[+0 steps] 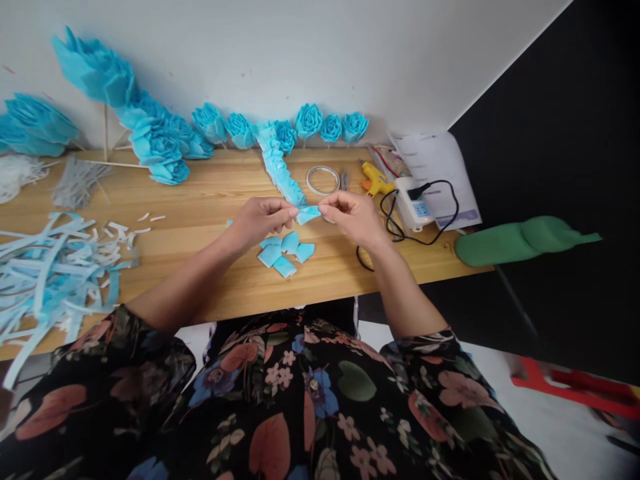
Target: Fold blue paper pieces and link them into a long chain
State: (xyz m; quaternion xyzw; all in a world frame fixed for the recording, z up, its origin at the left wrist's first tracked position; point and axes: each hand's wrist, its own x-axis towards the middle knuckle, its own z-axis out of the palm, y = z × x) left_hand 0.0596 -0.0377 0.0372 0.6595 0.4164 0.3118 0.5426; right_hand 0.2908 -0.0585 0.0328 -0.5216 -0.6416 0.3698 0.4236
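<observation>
Between my two hands a small blue crepe-paper petal (308,214) is stretched out. My left hand (267,220) pinches its left side, and my right hand (353,215) pinches its right side. Just below, several loose blue petals (271,254) lie on the wooden table (200,293). A long row of overlapping blue paper petals (279,170) runs from near my fingertips back toward the wall. Beyond my right hand lie a roll of tape (323,180) and small scissors (345,179), partly hidden.
Finished blue paper flowers (309,121) line the wall. Paper strip scraps (45,273) heap at the left. To the right are a yellow glue gun (375,179), a white power strip (414,210) with a black cord, paper sheets (440,163) and a green wrapped object (520,241).
</observation>
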